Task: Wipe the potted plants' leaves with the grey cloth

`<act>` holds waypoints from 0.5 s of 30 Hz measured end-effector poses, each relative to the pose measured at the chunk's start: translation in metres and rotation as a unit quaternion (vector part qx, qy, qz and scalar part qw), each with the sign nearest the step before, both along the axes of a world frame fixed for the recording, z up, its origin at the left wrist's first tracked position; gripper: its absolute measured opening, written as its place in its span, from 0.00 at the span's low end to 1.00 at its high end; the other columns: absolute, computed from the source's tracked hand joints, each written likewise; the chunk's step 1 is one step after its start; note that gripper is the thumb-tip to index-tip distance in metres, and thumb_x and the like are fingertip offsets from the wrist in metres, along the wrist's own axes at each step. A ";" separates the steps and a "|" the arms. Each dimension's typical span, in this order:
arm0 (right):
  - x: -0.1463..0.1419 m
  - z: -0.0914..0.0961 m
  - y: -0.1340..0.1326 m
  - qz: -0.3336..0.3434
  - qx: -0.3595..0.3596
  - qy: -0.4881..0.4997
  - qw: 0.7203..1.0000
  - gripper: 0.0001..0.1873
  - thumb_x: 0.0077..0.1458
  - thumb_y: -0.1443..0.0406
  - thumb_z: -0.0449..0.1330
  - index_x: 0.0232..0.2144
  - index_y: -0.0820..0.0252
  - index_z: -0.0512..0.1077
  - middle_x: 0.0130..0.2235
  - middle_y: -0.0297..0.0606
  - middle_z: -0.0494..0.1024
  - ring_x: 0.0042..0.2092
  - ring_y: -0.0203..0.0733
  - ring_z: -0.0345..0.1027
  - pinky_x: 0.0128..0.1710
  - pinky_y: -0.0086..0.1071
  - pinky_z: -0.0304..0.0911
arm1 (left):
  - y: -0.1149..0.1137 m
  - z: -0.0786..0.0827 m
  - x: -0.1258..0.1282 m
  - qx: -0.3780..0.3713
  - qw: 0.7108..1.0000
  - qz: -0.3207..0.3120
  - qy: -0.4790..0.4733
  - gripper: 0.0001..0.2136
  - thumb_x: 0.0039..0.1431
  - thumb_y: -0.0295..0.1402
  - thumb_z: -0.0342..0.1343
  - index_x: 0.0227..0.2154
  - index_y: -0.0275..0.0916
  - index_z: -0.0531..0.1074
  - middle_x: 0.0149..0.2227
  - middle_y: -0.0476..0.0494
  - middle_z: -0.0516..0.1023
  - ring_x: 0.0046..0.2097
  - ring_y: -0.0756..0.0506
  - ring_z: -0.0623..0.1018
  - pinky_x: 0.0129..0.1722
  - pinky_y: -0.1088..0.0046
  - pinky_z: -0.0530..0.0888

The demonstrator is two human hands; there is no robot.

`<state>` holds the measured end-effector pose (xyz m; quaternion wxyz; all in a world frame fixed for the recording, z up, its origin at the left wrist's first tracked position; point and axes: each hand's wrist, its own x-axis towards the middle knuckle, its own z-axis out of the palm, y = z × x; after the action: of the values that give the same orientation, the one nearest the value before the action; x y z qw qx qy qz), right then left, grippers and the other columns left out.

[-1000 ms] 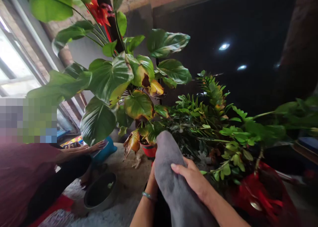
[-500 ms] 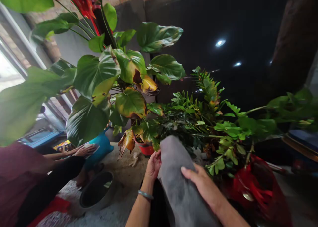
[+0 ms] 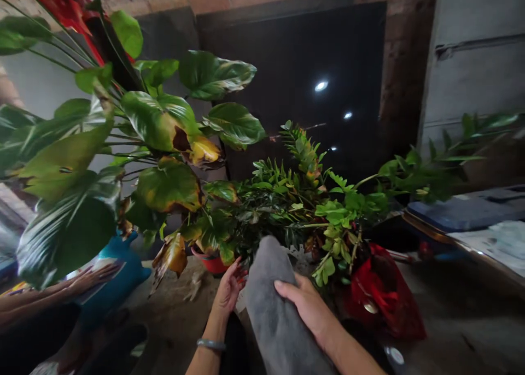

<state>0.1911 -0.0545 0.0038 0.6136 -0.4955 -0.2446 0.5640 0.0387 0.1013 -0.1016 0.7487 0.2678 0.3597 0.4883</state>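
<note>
A long, soft grey fuzzy item [image 3: 268, 304], rounded at its top end, rises from the bottom middle of the head view; I cannot tell its exact kind. My right hand [image 3: 305, 304] grips its right side, thumb laid across the front and the other fingers hidden behind. On the other side, my left hand [image 3: 230, 287] is held up just beside it, fingers loosely bent and apart, with nothing seen in them. A grey-green bangle [image 3: 211, 344] circles the left wrist. Leafy green plants [image 3: 283, 200] stand directly beyond both hands.
A large plant with browning leaves [image 3: 170, 186] leans in from the left, near a red pot [image 3: 211, 261]. Another person's hand [image 3: 96, 276] lies on a blue object [image 3: 112, 293]. A red bag [image 3: 385, 298] sits at right, below a table [image 3: 488, 244] with papers.
My view has swung to the right, so the plants and the other person appear further left. My left hand has drawn slightly away from the grey item; my right hand keeps its hold.
</note>
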 end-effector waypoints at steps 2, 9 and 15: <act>0.009 0.019 0.013 -0.036 0.038 -0.004 0.999 0.18 0.32 0.59 0.67 0.30 0.61 0.77 0.28 0.37 0.81 0.31 0.46 0.73 0.32 0.35 0.66 | -0.002 0.000 0.005 0.003 1.000 -0.009 0.016 0.12 0.40 0.34 0.64 0.32 0.39 0.75 0.29 0.47 0.78 0.29 0.47 0.75 0.30 0.71 0.69; 0.018 0.005 0.009 -0.066 -0.006 0.028 0.997 0.18 0.30 0.58 0.64 0.27 0.61 0.75 0.22 0.38 0.78 0.28 0.49 0.73 0.29 0.38 0.65 | -0.004 -0.007 0.014 -0.004 0.999 -0.016 0.052 0.10 0.38 0.34 0.65 0.26 0.39 0.73 0.26 0.49 0.78 0.29 0.46 0.75 0.31 0.70 0.68; 0.012 0.000 -0.038 -0.036 -0.020 -0.030 0.999 0.21 0.30 0.58 0.67 0.31 0.63 0.77 0.28 0.39 0.81 0.36 0.50 0.74 0.35 0.36 0.66 | -0.001 0.003 0.037 -0.008 0.996 -0.080 0.038 0.11 0.45 0.39 0.62 0.30 0.40 0.74 0.29 0.46 0.79 0.35 0.42 0.77 0.37 0.66 0.70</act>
<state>0.2034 -0.0922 0.0042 0.6161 -0.5326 -0.2333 0.5314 0.0759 0.1004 -0.0982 0.7730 0.3081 0.3695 0.4136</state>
